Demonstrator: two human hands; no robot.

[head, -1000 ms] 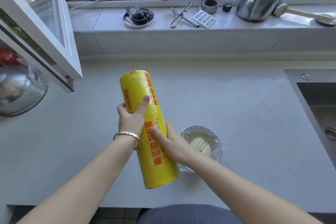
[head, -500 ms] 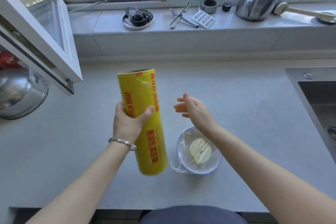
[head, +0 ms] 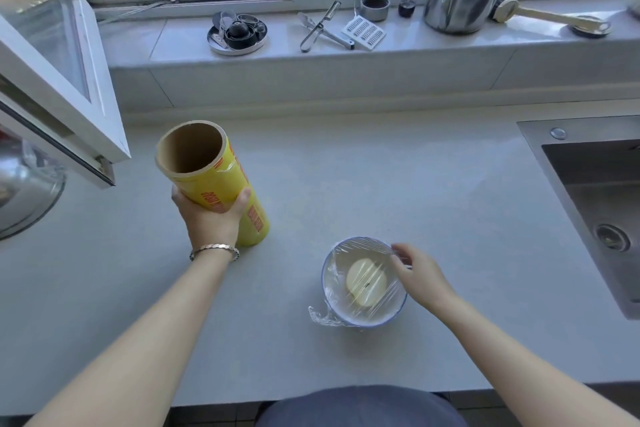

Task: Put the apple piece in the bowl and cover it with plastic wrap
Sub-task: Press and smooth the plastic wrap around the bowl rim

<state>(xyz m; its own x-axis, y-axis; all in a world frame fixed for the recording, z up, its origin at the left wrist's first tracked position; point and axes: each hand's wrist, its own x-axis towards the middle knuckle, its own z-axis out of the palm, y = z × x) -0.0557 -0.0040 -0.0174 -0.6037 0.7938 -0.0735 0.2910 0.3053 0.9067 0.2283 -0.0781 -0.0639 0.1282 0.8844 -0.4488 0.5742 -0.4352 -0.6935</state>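
Yellow wrap roll [head: 221, 191] stands at ten o'clock of the bowl [head: 363, 282], gripped by the left hand [head: 209, 215], while the loosely open right hand [head: 419, 274] presses film over the apple piece [head: 366, 282]; the bunched seven-o'clock corner could lift, breaking the seal.

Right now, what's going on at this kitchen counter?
A person is finishing wrapping food. The left hand grips a yellow roll of plastic wrap standing near-upright on the pale grey counter. The right hand touches the rim of a white blue-edged bowl, where a pale apple piece already lies under clear film.
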